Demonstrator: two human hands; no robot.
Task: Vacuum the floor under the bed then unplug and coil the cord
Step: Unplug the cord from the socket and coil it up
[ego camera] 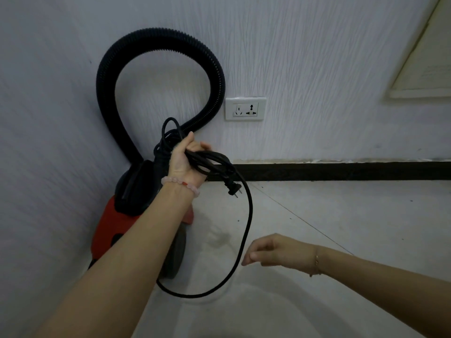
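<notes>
A red and black vacuum cleaner (114, 223) stands in the wall corner, its ribbed black hose (156, 37) arching up against the wall. My left hand (186, 159) grips a bundle of coiled black cord (214, 162) above the vacuum. The plug (233, 189) dangles free just below the bundle. One long loop of cord (246, 235) hangs down to the floor and curves back toward the vacuum's wheel. My right hand (273, 251) hovers low to the right of that loop, fingers loosely curled, holding nothing.
A white wall socket (245, 109) with nothing plugged in sits right of the hose. A dark skirting board (341, 170) runs along the wall's foot. Pale floor tiles (341, 228) stretch to the right. A framed panel (424, 57) hangs at upper right.
</notes>
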